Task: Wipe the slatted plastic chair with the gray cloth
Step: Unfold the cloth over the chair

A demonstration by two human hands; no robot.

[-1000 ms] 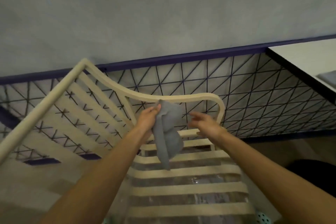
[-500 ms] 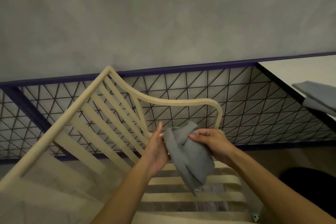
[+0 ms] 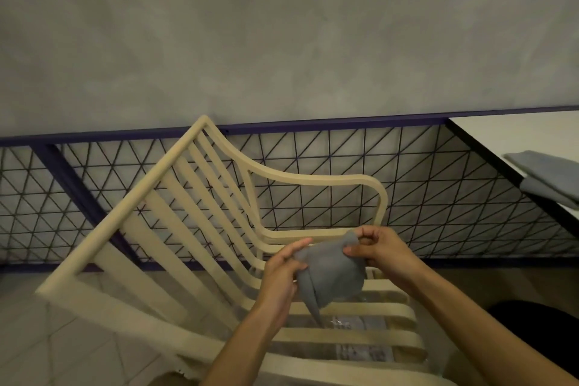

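The gray cloth hangs bunched just right of centre in the lower half of the frame, above the seat slats of the cream chair. Its long axis slants from a top corner at upper right down to a narrow tail pointing at the bottom edge. The left hand comes up from bottom centre, fingers curled round the cloth's left edge, while the right hand reaches in from lower right (forearm bare) and pinches that top corner.
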